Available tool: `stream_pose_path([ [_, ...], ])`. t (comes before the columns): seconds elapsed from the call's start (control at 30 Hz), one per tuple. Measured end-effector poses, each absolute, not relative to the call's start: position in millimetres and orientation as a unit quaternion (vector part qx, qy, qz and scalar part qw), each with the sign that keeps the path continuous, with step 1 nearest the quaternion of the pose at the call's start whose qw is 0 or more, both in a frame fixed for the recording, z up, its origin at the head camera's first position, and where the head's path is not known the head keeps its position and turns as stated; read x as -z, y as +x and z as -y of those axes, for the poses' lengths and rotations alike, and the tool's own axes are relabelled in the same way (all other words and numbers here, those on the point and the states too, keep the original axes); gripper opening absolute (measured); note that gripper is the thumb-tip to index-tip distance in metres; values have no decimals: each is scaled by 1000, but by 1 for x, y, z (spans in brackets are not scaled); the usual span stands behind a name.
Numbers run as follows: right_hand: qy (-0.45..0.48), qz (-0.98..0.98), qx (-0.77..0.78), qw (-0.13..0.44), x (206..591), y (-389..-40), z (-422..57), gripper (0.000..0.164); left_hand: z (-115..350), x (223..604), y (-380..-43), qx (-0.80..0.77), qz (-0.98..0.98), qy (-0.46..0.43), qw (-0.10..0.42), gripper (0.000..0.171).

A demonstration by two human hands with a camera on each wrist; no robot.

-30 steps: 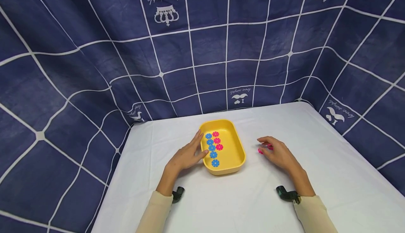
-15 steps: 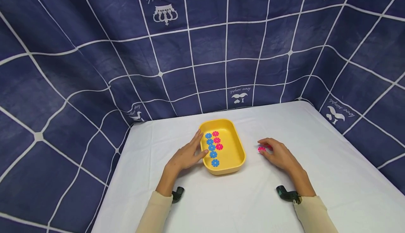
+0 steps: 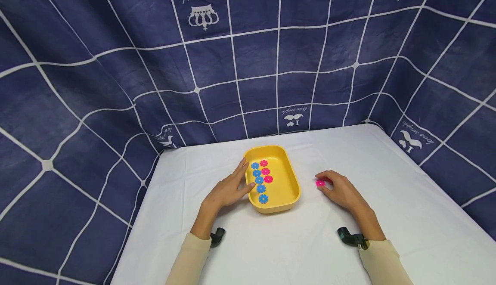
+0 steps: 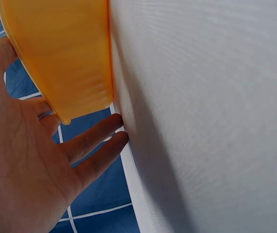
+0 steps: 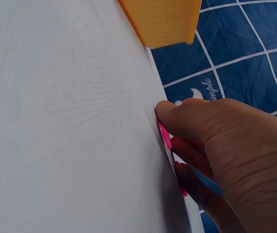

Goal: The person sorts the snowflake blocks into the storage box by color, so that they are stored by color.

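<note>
In the head view my left hand (image 3: 226, 190) rests along the left side of a yellow plastic box (image 3: 293, 190), fingers spread, with thumb and fingertips at the rim. Its lower fingers reach down to the table in the left wrist view. My right hand (image 3: 341, 190), to the right of the box, pinches a pink flower-shaped disc (image 3: 320, 183) between thumb and fingers, close at the tabletop. In the right wrist view a second pink disc (image 5: 182, 190) shows beneath a lower finger. Inside the box, several blue flower-shaped discs (image 3: 259, 180) form a column beside three pink ones (image 3: 265, 171).
A white cloth covers the table (image 3: 279, 250). Dark blue curtains (image 3: 255, 52) with white grid lines stand behind it and at both sides. Each wrist carries a black camera mount, such as the right one (image 3: 350, 237).
My right hand has shifted slightly, its fingers drawing in around the pink disc; the second one is now hidden from the head view. The left hand and the box stay put.
</note>
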State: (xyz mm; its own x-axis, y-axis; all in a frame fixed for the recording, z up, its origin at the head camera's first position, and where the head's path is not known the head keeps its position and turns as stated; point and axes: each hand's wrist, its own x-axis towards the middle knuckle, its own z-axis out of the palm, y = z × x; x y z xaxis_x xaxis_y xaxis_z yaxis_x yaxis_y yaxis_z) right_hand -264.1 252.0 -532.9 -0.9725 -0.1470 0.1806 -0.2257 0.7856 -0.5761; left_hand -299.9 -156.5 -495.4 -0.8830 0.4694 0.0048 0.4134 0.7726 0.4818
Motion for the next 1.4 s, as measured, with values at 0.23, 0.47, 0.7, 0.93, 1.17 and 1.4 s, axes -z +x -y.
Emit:
stream_pose_path([
  [0.23,97,946,-301,66,535,-266,-252,34,156,495,-299,-242,-940,235,51,87],
  [0.47,95,947,-299,65,535,-264,-253,33,155,495,-300,-242,-940,234,54,88],
  [0.7,91,948,-298,66,536,-261,-252,32,155,495,-299,-245,-939,233,62,88],
  [0.93,97,947,-297,74,535,-261,-253,31,155,495,-299,-244,-940,230,59,88],
  [1.17,97,948,-292,83,537,-261,-253,29,155,496,-299,-243,-940,231,62,90],
  [1.4,106,944,-298,94,535,-261,-253,30,155,495,-298,-242,-940,232,60,88],
])
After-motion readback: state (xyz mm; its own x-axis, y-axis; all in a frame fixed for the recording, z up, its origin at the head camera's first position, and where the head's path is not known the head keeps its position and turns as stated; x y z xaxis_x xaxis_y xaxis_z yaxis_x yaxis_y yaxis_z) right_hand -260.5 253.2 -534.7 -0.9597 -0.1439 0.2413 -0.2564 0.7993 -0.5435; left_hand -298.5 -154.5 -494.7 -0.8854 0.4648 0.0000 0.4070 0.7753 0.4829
